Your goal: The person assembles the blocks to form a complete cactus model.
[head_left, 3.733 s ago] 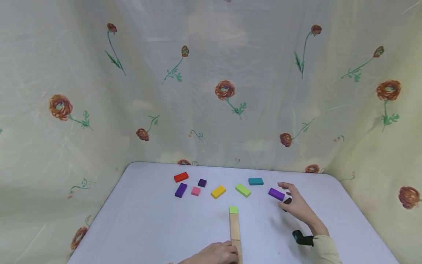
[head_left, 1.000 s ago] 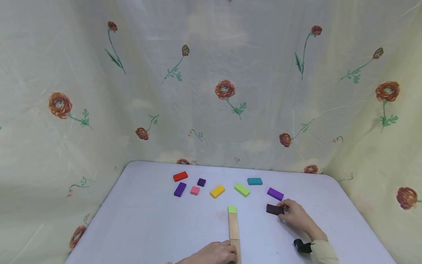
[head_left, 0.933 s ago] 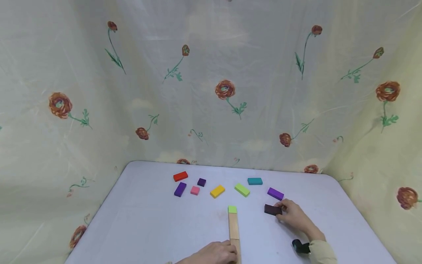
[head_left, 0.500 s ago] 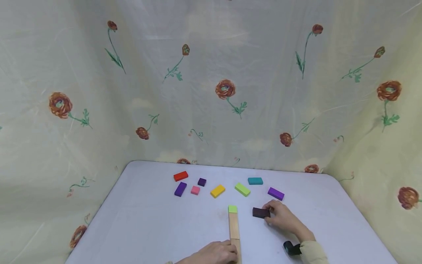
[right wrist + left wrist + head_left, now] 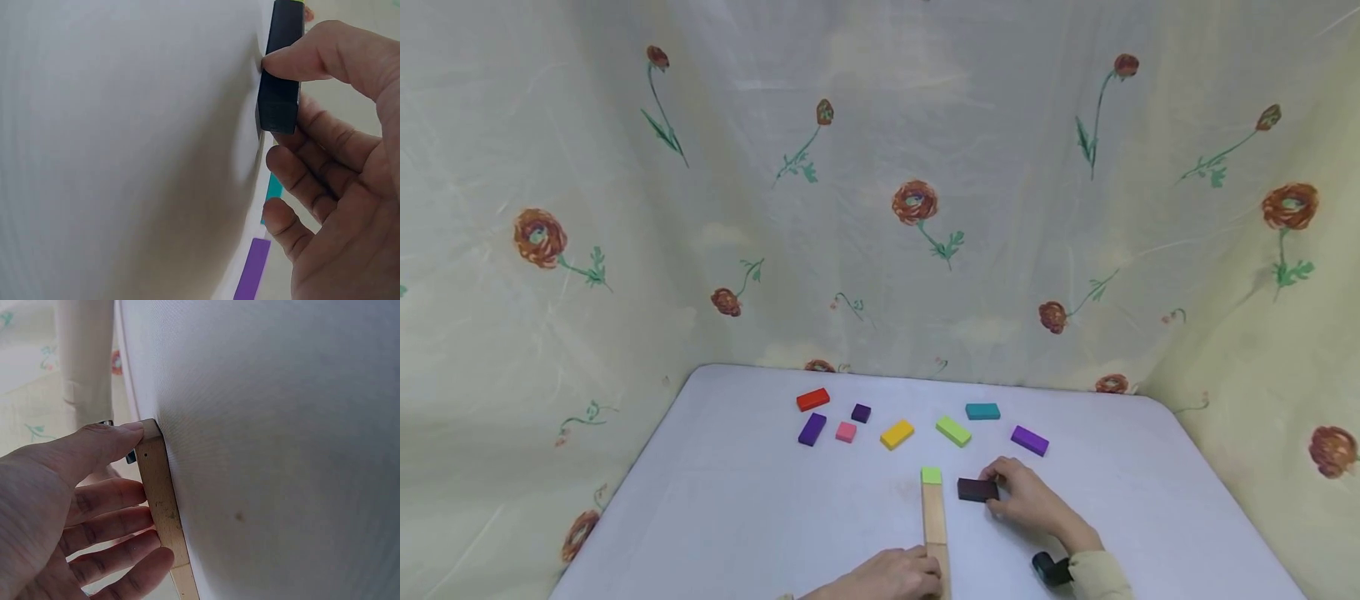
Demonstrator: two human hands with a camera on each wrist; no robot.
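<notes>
A row of plain wooden blocks (image 5: 934, 514) runs along the table, with a lime green block (image 5: 931, 476) at its far end. My left hand (image 5: 895, 575) holds the nearest wooden block (image 5: 160, 500), thumb at its near end and fingertips along its side. Just right of the row's far part, my right hand (image 5: 1026, 497) pinches a dark, nearly black block (image 5: 977, 490) by its right end. In the right wrist view the thumb lies on one face of the dark block (image 5: 281, 100) and fingers are behind it. A small gap separates this block from the row.
Farther back on the white table (image 5: 737, 500) lie a red block (image 5: 813, 400), dark purple blocks (image 5: 812, 430), a pink block (image 5: 846, 432), a yellow block (image 5: 897, 434), a lime block (image 5: 953, 431), a teal block (image 5: 982, 412) and a purple block (image 5: 1030, 441). Flowered cloth (image 5: 880, 275) hangs behind.
My right hand has taken hold of the dark block beside the purple one and brought it left and nearer, close to the row. The left hand has stayed in place.
</notes>
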